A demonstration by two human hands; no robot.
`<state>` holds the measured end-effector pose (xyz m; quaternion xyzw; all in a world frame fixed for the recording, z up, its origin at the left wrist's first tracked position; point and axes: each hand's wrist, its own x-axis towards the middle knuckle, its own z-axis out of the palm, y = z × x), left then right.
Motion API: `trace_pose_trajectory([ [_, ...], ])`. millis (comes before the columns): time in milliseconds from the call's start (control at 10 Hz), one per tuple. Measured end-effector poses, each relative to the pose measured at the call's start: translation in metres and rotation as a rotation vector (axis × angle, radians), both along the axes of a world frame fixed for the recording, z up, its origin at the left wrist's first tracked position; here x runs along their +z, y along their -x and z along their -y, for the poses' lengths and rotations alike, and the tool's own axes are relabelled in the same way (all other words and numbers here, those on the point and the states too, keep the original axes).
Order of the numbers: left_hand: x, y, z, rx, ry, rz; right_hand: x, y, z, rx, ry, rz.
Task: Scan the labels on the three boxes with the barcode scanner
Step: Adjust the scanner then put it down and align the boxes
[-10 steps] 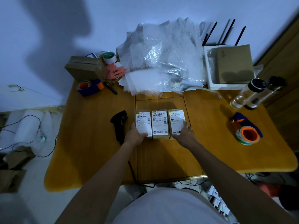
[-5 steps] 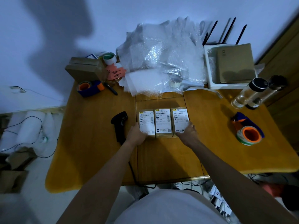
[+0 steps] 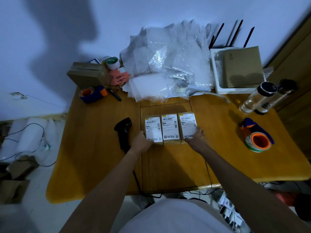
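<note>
Both hands are resting, fingers loosely spread, against three labelled boxes [image 3: 170, 128] lying side by side on a table [image 3: 94, 148]: left hand [image 3: 141, 142], right hand [image 3: 196, 137]; scanner [image 3: 123, 132] lying beside.

Three labelled boxes in a tight row mid-table [image 3: 94, 148]: left box [image 3: 153, 127], middle box [image 3: 170, 127], right box [image 3: 187, 126]. Left hand [image 3: 142, 142] touches left box's near-left corner, right hand [image 3: 196, 137] lies on right box's near end. Barcode scanner [image 3: 123, 132] flat on table, just left of left hand, unheld.
</note>
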<state>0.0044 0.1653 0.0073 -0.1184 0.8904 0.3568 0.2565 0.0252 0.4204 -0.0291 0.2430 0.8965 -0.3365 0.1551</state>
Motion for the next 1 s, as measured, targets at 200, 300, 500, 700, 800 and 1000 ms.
trace_pose_trajectory([
  [200, 0.004, -0.002, 0.002, 0.004, -0.058, 0.016, -0.002, 0.0, -0.006, 0.022, -0.008, 0.011],
  [300, 0.005, -0.005, 0.002, 0.025, -0.082, 0.024, -0.003, 0.0, -0.008, 0.025, -0.009, 0.017],
  [500, 0.006, -0.013, 0.001, 0.049, -0.139, 0.066, -0.001, -0.001, -0.007, 0.029, -0.005, 0.023],
  [700, 0.006, -0.017, 0.006, 0.057, -0.193, 0.058, -0.002, 0.0, -0.008, 0.019, 0.009, 0.03],
  [800, 0.012, -0.02, 0.009, 0.061, -0.208, 0.034, 0.002, -0.002, -0.007, 0.015, -0.001, 0.039],
  [1000, 0.022, -0.028, 0.035, 0.074, -0.211, 0.021, 0.028, 0.0, -0.006, 0.011, -0.173, -0.145],
])
